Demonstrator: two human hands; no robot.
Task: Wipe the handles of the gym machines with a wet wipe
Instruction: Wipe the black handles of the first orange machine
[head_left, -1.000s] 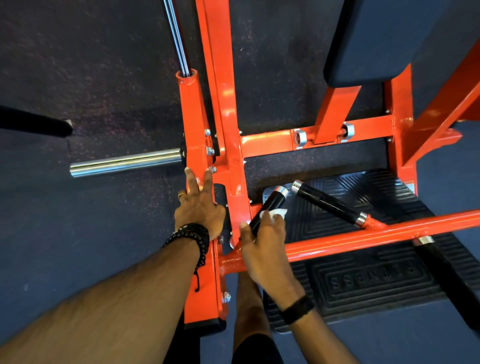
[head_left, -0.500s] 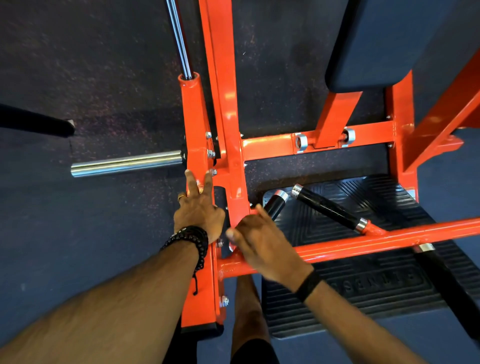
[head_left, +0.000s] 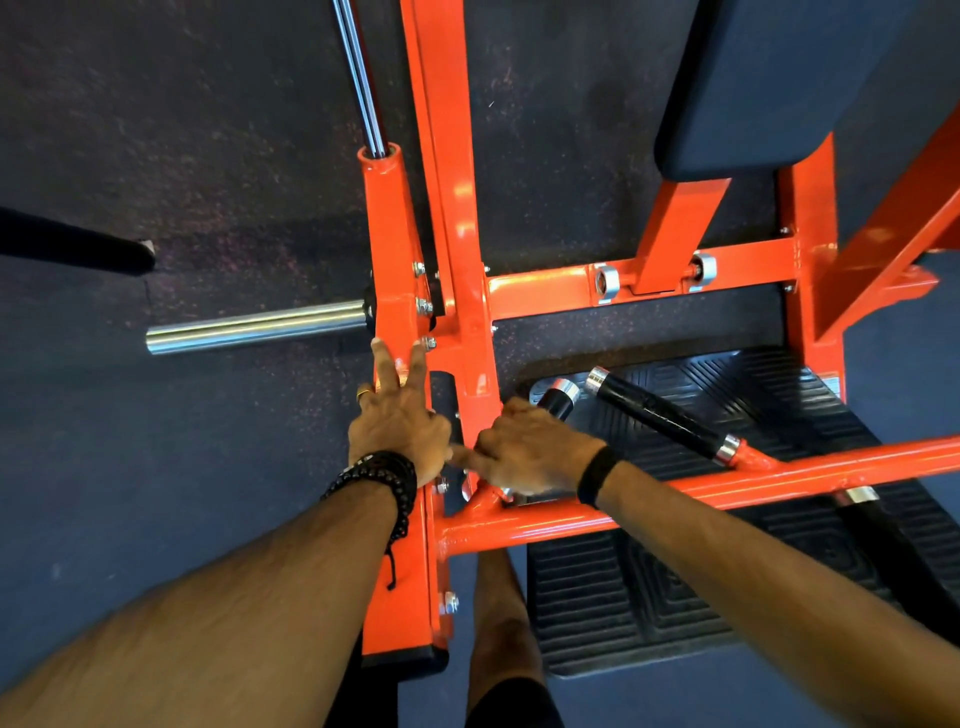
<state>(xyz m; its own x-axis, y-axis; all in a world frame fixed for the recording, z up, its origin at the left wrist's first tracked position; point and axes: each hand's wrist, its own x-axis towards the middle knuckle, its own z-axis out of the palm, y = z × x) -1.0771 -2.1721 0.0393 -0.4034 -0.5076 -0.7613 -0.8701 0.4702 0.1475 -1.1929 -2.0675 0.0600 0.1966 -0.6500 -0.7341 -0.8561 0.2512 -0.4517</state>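
Mid-wipe: right hand (head_left: 530, 449) clamped round short black handle (head_left: 558, 397); wipe hidden. Left hand (head_left: 397, 421) flat, bracing orange frame (head_left: 395, 291). Next, probably longer handle (head_left: 660, 415), 2 o'clock.

orange frame (head_left: 452, 291) crowding hands, open floor (head_left: 156, 493) left of it

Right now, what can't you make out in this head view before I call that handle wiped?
- Wet wipe: none visible; the right hand covers where it would be.
- Near black handle: only its capped tip shows; the right hand hides the rest.
- Far-right handle: partly hidden by the right forearm, cut off by the frame edge.
- Left hand: rests on the orange frame; its palm is unseen.
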